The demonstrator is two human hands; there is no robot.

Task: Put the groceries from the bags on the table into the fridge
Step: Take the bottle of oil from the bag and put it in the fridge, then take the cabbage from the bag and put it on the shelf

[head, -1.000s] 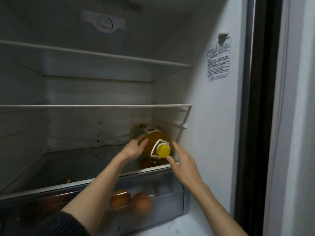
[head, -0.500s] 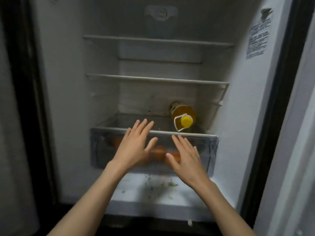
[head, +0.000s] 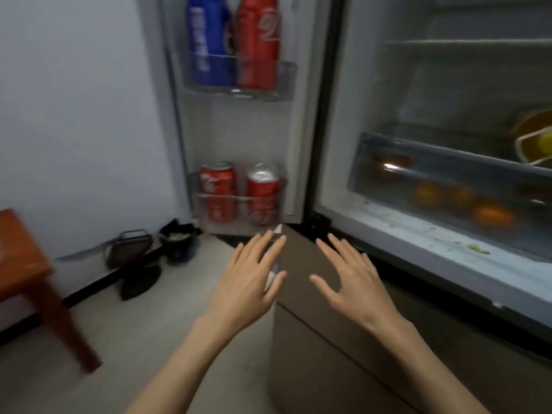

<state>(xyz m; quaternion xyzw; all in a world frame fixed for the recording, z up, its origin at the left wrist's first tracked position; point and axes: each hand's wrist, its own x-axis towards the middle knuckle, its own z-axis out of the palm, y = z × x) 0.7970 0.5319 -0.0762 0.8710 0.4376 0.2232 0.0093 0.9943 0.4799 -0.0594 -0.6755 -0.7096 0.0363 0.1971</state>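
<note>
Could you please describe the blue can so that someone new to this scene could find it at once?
Look at the open fridge door left of the fridge. On its upper door rack stand two tall cans; the blue can is the left one, the only blue can among red ones.

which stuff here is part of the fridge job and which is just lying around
Part of the job: cans in the door, oranges in the drawer, yellow bottle, both empty hands: left, right.

Lying about: wooden stool, dustpan, black bin.
</note>
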